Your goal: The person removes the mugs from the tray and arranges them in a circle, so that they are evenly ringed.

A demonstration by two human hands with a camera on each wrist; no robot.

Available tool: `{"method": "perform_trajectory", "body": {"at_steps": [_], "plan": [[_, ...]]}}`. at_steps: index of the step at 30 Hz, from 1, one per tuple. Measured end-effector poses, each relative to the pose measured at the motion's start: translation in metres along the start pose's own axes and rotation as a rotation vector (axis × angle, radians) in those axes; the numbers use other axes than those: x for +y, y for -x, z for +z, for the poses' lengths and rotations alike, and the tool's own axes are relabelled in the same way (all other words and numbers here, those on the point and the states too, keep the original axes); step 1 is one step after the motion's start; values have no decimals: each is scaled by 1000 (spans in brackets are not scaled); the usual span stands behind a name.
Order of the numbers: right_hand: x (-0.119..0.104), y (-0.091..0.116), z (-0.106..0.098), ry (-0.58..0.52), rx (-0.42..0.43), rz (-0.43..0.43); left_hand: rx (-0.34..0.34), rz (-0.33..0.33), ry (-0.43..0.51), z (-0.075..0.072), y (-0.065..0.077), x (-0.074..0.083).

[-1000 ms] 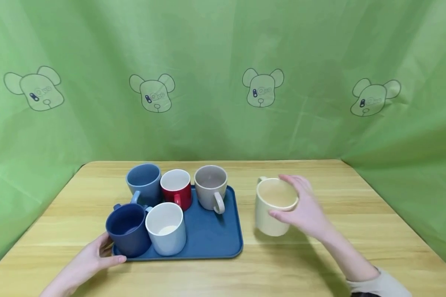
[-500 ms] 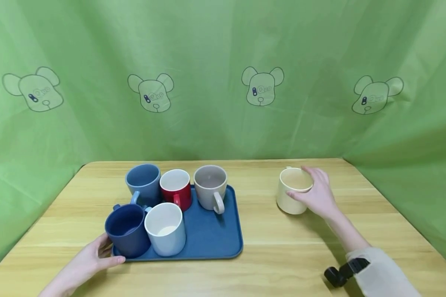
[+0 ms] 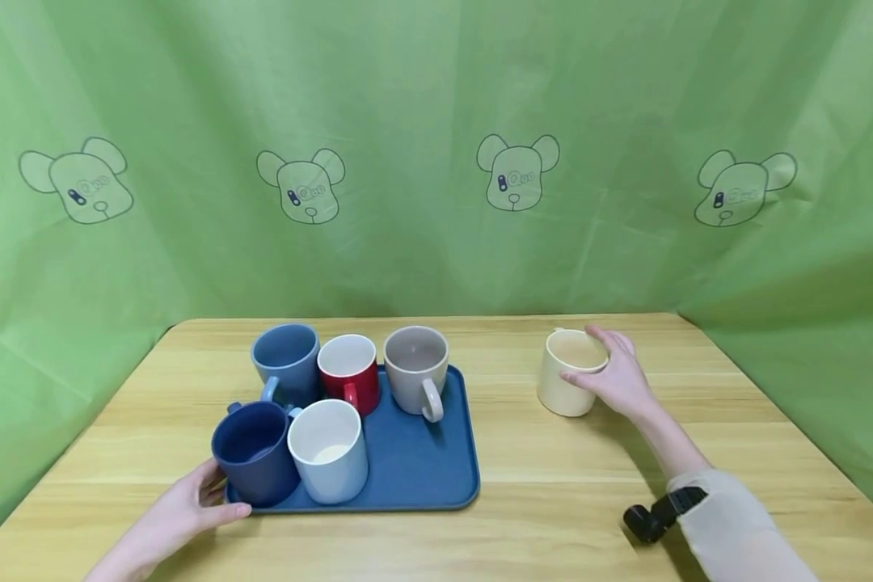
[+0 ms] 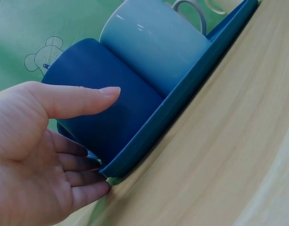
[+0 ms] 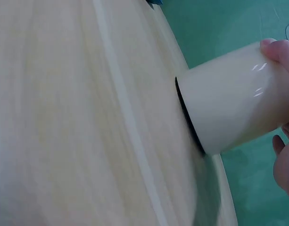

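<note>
My right hand (image 3: 617,376) grips a cream mug (image 3: 562,386) by its upper side, thumb near the rim. In the right wrist view the cream mug (image 5: 234,96) is upright, with a thin dark line under its base; I cannot tell whether it touches the table. At the left, my left hand (image 3: 182,515) lies beside a blue tray (image 3: 425,477) and a navy mug (image 3: 258,469). The left wrist view shows that hand's fingertips (image 4: 94,190) at the tray's corner and its straight thumb (image 4: 83,101) in front of the navy mug.
On the tray, a pale blue mug (image 3: 331,469) stands next to the navy one. Behind are a blue mug (image 3: 294,380), a red mug (image 3: 356,386) and a grey mug (image 3: 407,384). Green cloth (image 3: 407,259) hangs behind the wooden table (image 3: 538,501).
My right hand has carried the cream mug to the right and back, away from the tray, and its last shift is slight. My left hand and the tray have hardly moved.
</note>
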State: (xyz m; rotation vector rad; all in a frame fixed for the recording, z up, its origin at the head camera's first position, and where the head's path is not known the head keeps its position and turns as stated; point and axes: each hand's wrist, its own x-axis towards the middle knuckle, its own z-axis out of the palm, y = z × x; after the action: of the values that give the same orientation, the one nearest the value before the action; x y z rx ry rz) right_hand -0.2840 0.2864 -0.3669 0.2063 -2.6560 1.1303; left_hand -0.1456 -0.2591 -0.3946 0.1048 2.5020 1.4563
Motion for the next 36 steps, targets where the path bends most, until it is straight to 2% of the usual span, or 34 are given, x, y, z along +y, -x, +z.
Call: {"method": "perform_trajectory", "body": {"at_steps": [5,12,21,26,30,34,36], "plan": [[5,-5,-4,-28,-58,25,0,-12,-3,-1,-1,0],[13,-8,-13,-157,-123,11,5,1,-3,-1,0,1],[19,-4,-15,-144,-134,4,-3,-2,-3,0,1,1],[19,3,-18,-115,-76,-34,-3,-2,4,0,1,1],[12,9,-23,-46,13,-96,4,6,8,0,1,-1],[-7,16,-25,40,89,-156,13,35,3,0,0,-4],[-21,20,-24,50,112,-195,19,52,2,-1,0,-4]]}}
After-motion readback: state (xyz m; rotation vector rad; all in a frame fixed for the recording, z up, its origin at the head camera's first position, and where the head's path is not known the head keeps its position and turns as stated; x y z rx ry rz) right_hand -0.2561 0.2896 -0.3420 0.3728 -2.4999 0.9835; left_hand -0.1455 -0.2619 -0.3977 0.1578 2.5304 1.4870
